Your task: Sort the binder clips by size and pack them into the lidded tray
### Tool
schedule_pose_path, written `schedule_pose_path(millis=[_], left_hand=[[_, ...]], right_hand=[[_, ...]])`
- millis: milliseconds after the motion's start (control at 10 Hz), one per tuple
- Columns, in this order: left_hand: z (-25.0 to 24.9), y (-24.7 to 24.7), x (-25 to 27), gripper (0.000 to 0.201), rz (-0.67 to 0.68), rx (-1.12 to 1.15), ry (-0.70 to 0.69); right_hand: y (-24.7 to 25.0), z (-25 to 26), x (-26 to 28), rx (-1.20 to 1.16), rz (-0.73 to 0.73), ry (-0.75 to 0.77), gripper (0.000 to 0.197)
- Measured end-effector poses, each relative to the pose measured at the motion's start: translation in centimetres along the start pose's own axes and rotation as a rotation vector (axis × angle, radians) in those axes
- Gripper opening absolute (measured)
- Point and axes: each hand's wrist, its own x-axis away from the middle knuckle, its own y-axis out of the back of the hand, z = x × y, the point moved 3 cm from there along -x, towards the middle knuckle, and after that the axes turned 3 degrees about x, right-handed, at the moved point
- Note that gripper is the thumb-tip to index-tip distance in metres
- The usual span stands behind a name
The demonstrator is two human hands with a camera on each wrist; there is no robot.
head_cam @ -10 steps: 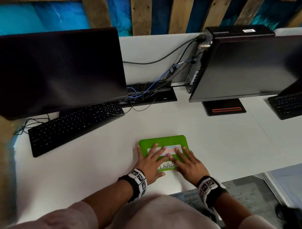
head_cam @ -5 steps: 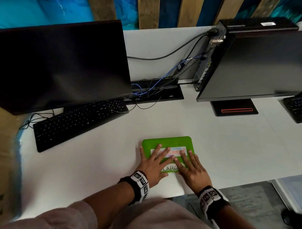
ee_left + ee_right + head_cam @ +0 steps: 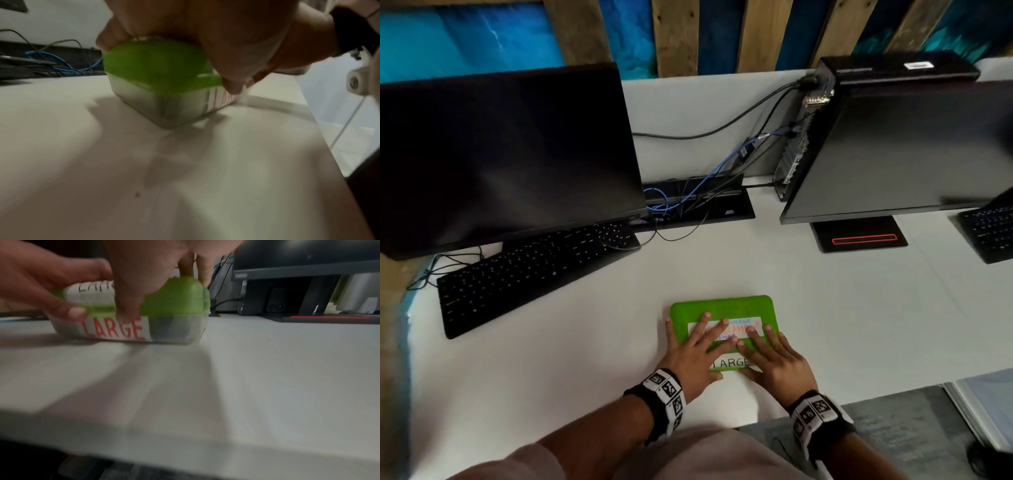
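Both hands — left hand (image 3: 697,356), right hand (image 3: 774,359) — press flat, fingers straight, on the lid (image 3: 722,306). Uneven push (thumbs under the near edge) may tip the tray (image 3: 176,332).

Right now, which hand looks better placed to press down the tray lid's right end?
Probably the right hand: it lies flat on the right half of the green lid, while the left hand covers the left.
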Motion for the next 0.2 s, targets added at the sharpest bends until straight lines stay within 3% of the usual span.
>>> schedule_pose_path(millis=[100, 200], left_hand=[[0.5, 1.7, -0.2, 0.083, -0.036, 0.028, -0.044], [2.7, 1.3, 1.6, 0.073, -0.193, 0.085, 0.007]], right_hand=[[1.4, -0.5, -1.0, 0.014, 0.074, -0.006, 0.05], [2.7, -1.3, -0.5, 0.027, 0.044, -0.017, 0.054]])
